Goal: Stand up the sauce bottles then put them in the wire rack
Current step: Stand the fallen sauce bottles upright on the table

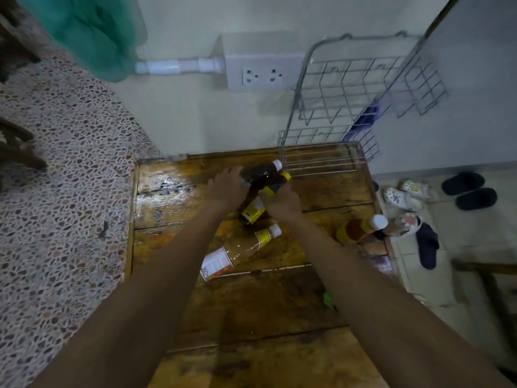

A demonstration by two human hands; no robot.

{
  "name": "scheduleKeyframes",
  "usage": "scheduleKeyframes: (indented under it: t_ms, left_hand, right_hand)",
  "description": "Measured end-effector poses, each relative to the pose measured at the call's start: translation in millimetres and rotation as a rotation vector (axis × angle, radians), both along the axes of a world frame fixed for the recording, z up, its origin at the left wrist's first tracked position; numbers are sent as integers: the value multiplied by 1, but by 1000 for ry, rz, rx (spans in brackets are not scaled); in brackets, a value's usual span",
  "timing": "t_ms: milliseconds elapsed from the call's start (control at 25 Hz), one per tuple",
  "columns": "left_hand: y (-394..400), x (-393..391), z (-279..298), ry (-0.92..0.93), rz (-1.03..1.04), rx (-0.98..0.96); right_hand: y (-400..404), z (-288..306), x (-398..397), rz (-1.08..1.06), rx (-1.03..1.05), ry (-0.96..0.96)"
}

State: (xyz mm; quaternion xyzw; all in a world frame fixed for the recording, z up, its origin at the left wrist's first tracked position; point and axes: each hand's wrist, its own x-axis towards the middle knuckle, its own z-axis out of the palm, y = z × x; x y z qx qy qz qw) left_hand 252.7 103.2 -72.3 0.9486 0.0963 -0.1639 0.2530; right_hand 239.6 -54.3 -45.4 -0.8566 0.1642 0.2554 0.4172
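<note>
Two dark bottles lie side by side on the desk point(321, 191), just before the wire rack point(330, 155). The white-capped bottle point(263, 170) is grasped by the left hand point(228, 186), the yellow-capped bottle point(275, 184) by the right hand point(281, 201), fingers curled round each. Each should be tipped up about its base, then set down flat before being lifted into the rack. A clear bottle point(240, 252) lies nearer, untouched.

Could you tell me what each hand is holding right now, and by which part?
Left hand grips the white-capped dark sauce bottle by its body; right hand grips the yellow-capped one around its middle.
</note>
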Motion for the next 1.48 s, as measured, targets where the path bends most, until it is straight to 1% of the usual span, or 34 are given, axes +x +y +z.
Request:
scheduleKeyframes:
  t_ms: [80,160,280,400,440,520,560,720,800,880,1000,1120,1200,1320,1480]
  left_hand:
    - [2,9,-9,39,-62,81]
    - [1,12,-14,45,-140,164]
    - [-1,14,-14,23,-191,175]
    - [-4,11,-8,-3,-197,167]
    - [-4,6,-5,-9,-188,153]
    - [-1,-6,3,-22,-149,74]
    - [1,-13,6,-42,-113,4]
    - [-5,-51,24,-234,-18,-289]
    - [-18,-67,34,-289,11,-438]
    - [-36,-76,41,-280,-10,-551]
    - [-69,-75,48,-192,-129,-636]
    - [-100,-65,45,-103,-314,-569]
    - [-114,-61,40,-16,-400,-536]
    - [-128,-58,32,65,-407,-523]
    - [-129,-56,23,77,-393,-577]
  right_hand:
    - [12,-15,8,-176,32,101]
    - [16,-26,12,-241,35,144]
    - [15,-35,16,-282,58,122]
    - [12,-31,15,-369,189,179]
    - [10,-28,12,-397,239,168]
    - [4,-16,1,-433,348,76]
    - [2,-8,-6,-412,366,2]
    - [-12,36,-36,-138,152,-408]
    - [-22,53,-57,-84,68,-555]
    - [-34,63,-84,-115,-19,-627]
    - [-46,62,-120,-220,-110,-571]
    - [-55,55,-136,-288,-158,-463]
    - [-62,52,-137,-298,-186,-396]
    - [-71,44,-140,-329,-206,-334]
    - [-69,36,-147,-406,-186,-360]
